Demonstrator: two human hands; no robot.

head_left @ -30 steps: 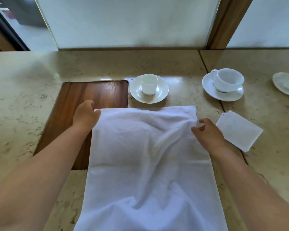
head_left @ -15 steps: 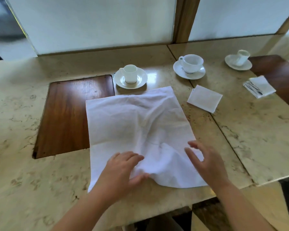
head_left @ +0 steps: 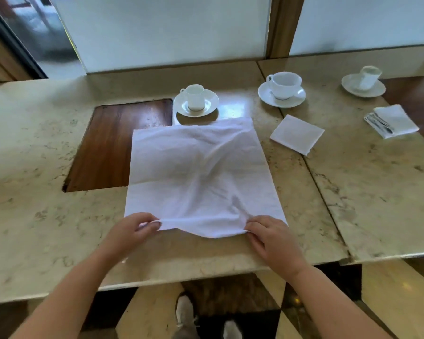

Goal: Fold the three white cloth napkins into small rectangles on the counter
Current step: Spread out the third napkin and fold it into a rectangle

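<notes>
A large white napkin [head_left: 198,172] lies spread open and wrinkled on the marble counter [head_left: 34,216], its left part over a dark wooden inset [head_left: 115,145]. My left hand [head_left: 132,231] pinches the napkin's near left corner. My right hand [head_left: 269,238] pinches its near right corner, and the near edge is slightly lifted between them. A folded white napkin [head_left: 296,137] rests as a small square to the right. Another folded napkin [head_left: 393,121] with cutlery on it sits further right.
A small cup on a saucer [head_left: 195,100] stands just behind the open napkin. A wider cup and saucer [head_left: 282,90] and a third cup and saucer [head_left: 364,81] stand at the back right. The counter's front edge runs just below my hands.
My hands went from the napkin's far corners to its near edge and now pinch the two near corners. The view has pulled back and tilted down.
</notes>
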